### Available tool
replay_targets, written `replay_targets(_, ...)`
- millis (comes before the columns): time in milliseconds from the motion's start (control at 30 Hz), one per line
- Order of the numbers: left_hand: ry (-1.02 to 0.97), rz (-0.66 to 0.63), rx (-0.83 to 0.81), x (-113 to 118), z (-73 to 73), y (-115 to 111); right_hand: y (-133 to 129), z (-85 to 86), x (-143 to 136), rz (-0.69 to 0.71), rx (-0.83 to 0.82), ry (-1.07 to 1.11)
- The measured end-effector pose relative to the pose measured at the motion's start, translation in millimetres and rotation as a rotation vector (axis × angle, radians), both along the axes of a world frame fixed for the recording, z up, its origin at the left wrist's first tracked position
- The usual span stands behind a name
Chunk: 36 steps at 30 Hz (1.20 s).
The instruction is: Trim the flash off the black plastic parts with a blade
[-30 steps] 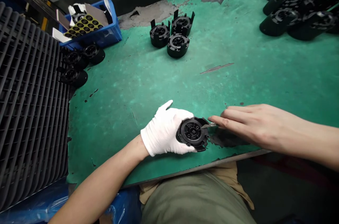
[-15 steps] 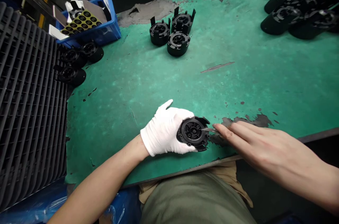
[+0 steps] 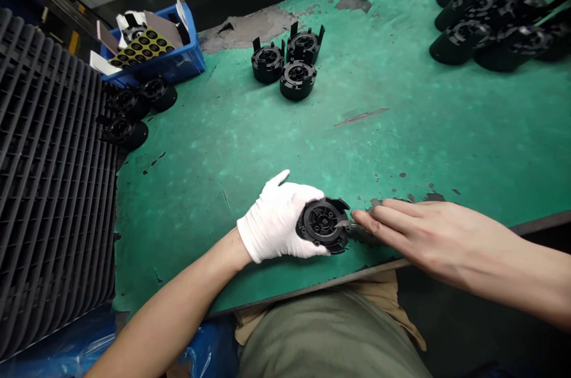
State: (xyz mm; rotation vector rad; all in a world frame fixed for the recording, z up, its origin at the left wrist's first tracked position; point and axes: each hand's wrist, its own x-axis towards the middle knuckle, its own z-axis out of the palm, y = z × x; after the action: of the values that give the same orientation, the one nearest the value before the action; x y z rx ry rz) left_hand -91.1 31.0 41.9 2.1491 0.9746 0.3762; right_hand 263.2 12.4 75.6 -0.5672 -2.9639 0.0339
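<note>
OK, 1 black round part [image 3: 323, 220] was in work, at the near edge of the green bench [image 3: 200, 158], ribbed face up; taking that part as reference for everything else. 2 hands on the job. Left hand [image 3: 281, 220], in 1 white glove, gripped the part from its left side, digits curled round the rim, 1 glove finger sticking out clear of it. Couldn't tell if the part sat on the bench or was held just above. Right hand [image 3: 423, 235], bare, came in from the right of the part, fingers closed narrow on 1 thin metal blade [image 3: 343, 224]; tip lay over the right half of the part's face, actual contact too small to call. Well beyond the part, slightly left: 3 black housings [image 3: 298, 77] bunched together, 2 of them with tall upright prongs. Far left of the part: 3 more dark housings [image 3: 160, 95], grouped just beside 1 blue bin [image 3: 178, 62]. Bin held 1 yellow sheet [image 3: 143, 47] with rows of black circles, plus some paper and card, count unclear. Far right of the part, beyond the right hand: a close-packed batch of taller black cylinders [image 3: 461, 41], at least 6, exact count lost to overlap and the frame edge. Left of the part, past the left hand: 1 dark slatted stack [image 3: 53, 175], layers uncountable.
</note>
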Motion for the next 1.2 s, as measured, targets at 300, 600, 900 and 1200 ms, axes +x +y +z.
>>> replay_targets(300, -0.024, 0.033, -0.046, -0.7, -9.1, -1.7, -2.3, -7.7, -1.4, -0.136, -0.117, 0.131)
replay_targets(600, -0.085, 0.110, -0.004, -4.8, -13.2, -2.2, -13.8, -11.8, -10.9, -0.323, -0.105, 0.212)
replay_targets(900, -0.044, 0.096, 0.084, -6.2, -18.3, -5.0, -9.4, -14.2, -15.8, -0.340, -0.120, 0.210)
replay_targets(1200, -0.158, 0.270, 0.427, -15.2, -51.6, -20.3, -36.8, -17.1, -20.8, -0.446, -0.170, 0.262)
